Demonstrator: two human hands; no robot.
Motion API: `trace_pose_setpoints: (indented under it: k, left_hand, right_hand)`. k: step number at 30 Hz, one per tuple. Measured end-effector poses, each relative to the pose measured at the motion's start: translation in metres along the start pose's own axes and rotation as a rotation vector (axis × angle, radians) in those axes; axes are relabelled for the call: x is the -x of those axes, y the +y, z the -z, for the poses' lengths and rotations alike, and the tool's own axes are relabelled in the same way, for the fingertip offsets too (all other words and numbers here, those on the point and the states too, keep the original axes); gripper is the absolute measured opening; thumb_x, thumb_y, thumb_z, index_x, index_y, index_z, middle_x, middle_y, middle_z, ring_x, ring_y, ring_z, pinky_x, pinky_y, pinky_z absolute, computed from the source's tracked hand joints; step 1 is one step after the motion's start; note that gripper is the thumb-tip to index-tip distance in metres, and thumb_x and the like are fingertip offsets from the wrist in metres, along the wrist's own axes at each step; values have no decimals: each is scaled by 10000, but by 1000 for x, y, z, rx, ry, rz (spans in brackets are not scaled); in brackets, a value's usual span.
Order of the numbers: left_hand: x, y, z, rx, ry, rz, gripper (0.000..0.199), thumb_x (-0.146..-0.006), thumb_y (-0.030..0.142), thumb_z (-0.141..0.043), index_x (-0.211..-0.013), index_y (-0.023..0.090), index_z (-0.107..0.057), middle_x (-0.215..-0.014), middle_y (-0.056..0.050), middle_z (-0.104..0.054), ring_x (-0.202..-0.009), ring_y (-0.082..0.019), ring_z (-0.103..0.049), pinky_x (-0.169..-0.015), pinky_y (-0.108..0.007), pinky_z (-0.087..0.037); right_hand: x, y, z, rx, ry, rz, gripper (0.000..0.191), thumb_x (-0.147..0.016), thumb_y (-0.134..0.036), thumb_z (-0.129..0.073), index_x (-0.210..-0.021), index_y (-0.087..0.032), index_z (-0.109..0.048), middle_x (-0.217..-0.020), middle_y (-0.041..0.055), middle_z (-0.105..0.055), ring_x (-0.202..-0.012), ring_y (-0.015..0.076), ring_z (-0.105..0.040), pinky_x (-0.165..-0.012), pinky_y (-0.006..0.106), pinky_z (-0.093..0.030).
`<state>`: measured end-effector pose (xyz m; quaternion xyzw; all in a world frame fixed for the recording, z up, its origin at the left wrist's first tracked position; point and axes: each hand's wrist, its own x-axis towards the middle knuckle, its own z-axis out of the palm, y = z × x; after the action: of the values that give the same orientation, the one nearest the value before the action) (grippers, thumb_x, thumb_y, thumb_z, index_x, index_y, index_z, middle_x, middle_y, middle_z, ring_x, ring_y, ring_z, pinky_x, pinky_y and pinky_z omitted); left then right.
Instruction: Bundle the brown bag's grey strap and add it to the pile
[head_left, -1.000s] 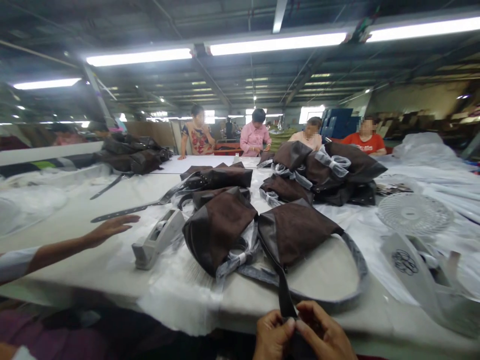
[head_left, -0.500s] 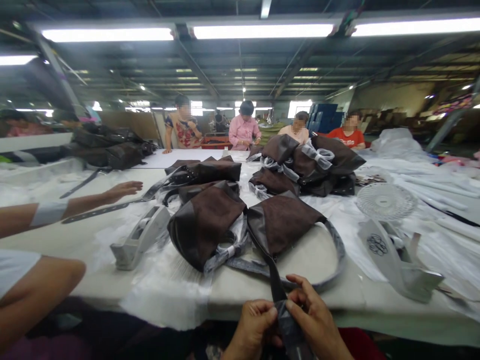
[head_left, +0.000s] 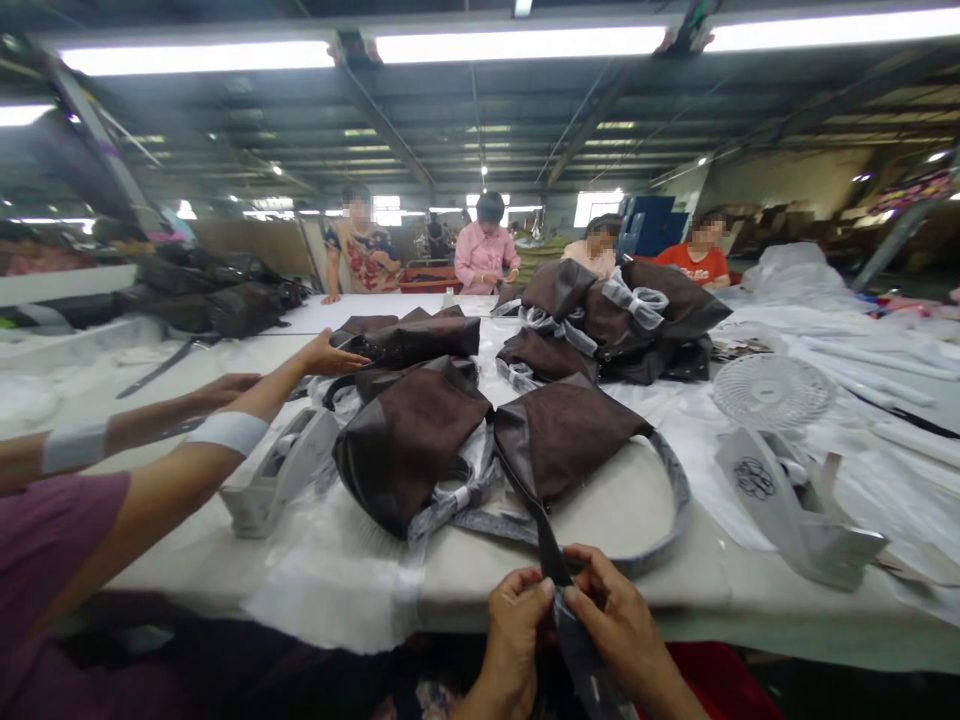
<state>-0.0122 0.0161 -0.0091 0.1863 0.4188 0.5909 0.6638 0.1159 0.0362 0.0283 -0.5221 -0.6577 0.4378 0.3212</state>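
Note:
A brown handbag [head_left: 581,435] lies before me, its dark strap [head_left: 551,548] running down over the table's near edge. Clear plastic wrap [head_left: 581,650] covers the strap's lower stretch. My left hand [head_left: 517,625] is closed on the strap's left side, thumb and fingers pinching it. Opposite, my right hand [head_left: 611,615] also pinches the strap where the wrap begins. The wrapped part of the strap loops round on the table at right. Beside this bag sits a second brown handbag [head_left: 412,440] with a plastic-wrapped, bundled strap.
Grey tape dispensers stand at left [head_left: 277,470] and right [head_left: 799,510]. A pile of handbags [head_left: 615,320] lies farther back, near a small white fan [head_left: 772,390]. A co-worker's arms [head_left: 217,430] reach in from the left. Several people stand across the table.
The co-worker at left has stretched an arm forward to the dark bags behind. My two hands have shifted slightly but still hold the strap at the wrap's edge.

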Motion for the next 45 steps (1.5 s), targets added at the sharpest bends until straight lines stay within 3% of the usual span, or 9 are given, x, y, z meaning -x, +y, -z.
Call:
trace_pose_setpoints:
  k: [9, 12, 16, 25, 32, 36, 40, 43, 45]
  left_hand:
    - [-15, 16, -4, -19, 74, 65, 387, -501, 356, -832, -667, 141, -557, -479, 49, -534, -405, -76, -459, -418, -196, -330]
    - [-12, 19, -6, -45, 63, 65, 381, -508, 349, -833, -687, 132, -576, -525, 32, -582, -442, -85, -504, -442, -198, -369]
    - [-10, 23, -11, -39, -50, 140, 346, -581, 373, -793, -707, 123, -588, -594, -3, -626, -520, -120, -574, -504, -232, -440]
    - [-15, 12, -24, -75, -57, 186, 362, -510, 330, -825, -684, 132, -578, -560, 20, -586, -461, -87, -516, -432, -193, -407]
    - [-2, 16, -23, -497, -94, -103, 361, -566, 418, -776, -717, 131, -619, -600, 0, -577, -526, -126, -526, -355, -175, -380]
    - [3, 6, -20, -389, -64, -97, 379, -517, 354, -811, -737, 176, -560, -636, 30, -570, -515, -122, -525, -373, -188, -408]
    - [1, 0, -17, -401, -159, -99, 264, -589, 333, -774, -645, 145, -597, -734, -26, -627, -571, -130, -548, -481, -217, -451]
    - [-3, 0, -16, -383, -163, -185, 223, -612, 296, -764, -582, 126, -624, -943, -70, -653, -763, -168, -591, -647, -225, -468]
    - [-7, -2, -15, -328, -154, -172, 215, -620, 302, -762, -613, 129, -635, -823, -49, -662, -718, -153, -580, -656, -228, -460]
  right_hand:
    - [8, -8, 3, 16, 72, 14, 433, -812, -322, -484, -1213, -178, -413, -700, -36, -568, -679, 162, -573, -662, 268, -417]
    - [17, -7, 8, 37, 55, -4, 227, -779, -309, -532, -953, -168, -567, -711, -10, -590, -691, 160, -560, -647, 256, -407]
    - [23, -3, 13, 66, 74, -67, 123, -718, -235, -536, -617, -166, -524, -585, -29, -503, -590, 131, -476, -545, 233, -349]
    - [22, -5, 25, -59, 108, -61, 146, -733, -212, -504, -747, -149, -635, -694, 8, -635, -666, 162, -559, -613, 250, -415]
    - [19, -5, 28, -67, 152, -21, 165, -733, -187, -521, -856, -175, -630, -728, -9, -629, -687, 146, -557, -623, 229, -415]
    - [19, -2, 26, -77, 147, -31, 190, -707, -158, -531, -877, -182, -613, -694, -24, -601, -660, 133, -541, -604, 217, -405]
    - [22, 1, 27, -106, 119, -41, 205, -717, -171, -540, -909, -180, -612, -690, -28, -596, -641, 126, -535, -585, 210, -397]
    - [17, 3, 33, -81, 67, -16, 169, -788, -284, -538, -852, -158, -630, -696, -13, -596, -652, 129, -532, -574, 210, -386]
    - [8, 2, 39, -19, 49, 1, 291, -844, -376, -481, -734, -145, -620, -634, -11, -564, -612, 123, -511, -538, 210, -354]
